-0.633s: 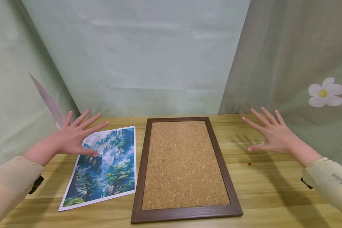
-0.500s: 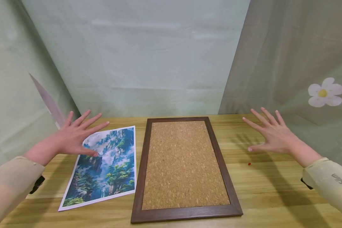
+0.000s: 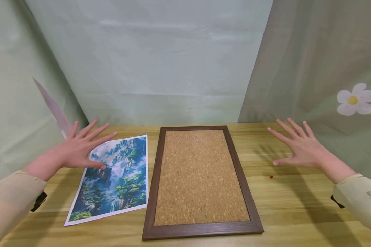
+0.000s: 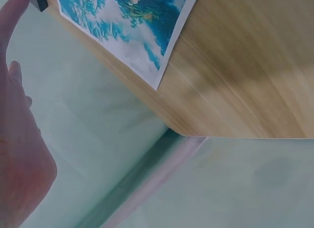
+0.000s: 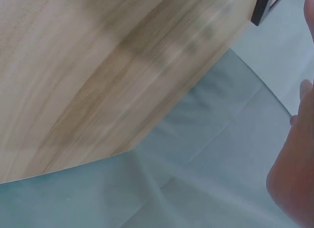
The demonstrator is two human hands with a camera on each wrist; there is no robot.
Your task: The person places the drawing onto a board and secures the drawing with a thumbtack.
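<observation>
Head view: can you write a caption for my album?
Two open hands, left and right, hover beside a landscape print and cork board.

It looks like a small recording booth, not a real room: pale green cloth (image 3: 160,61) hangs closely around a wooden tabletop (image 3: 284,202) on three sides.

Left wrist view: left hand (image 4: 19,139) cut off by the left edge, only palm edge and part of the fingers visible; landscape print (image 4: 132,22) cut off at the top edge, one corner showing. Right wrist view: right hand (image 5: 297,179) cut off at the right edge; cork board (image 5: 262,7) reduced to a dark frame corner. Head view: left hand (image 3: 77,147) covers the print's upper left corner; small red speck (image 3: 271,177) on the table (image 3: 296,206) too small to identify.
</observation>
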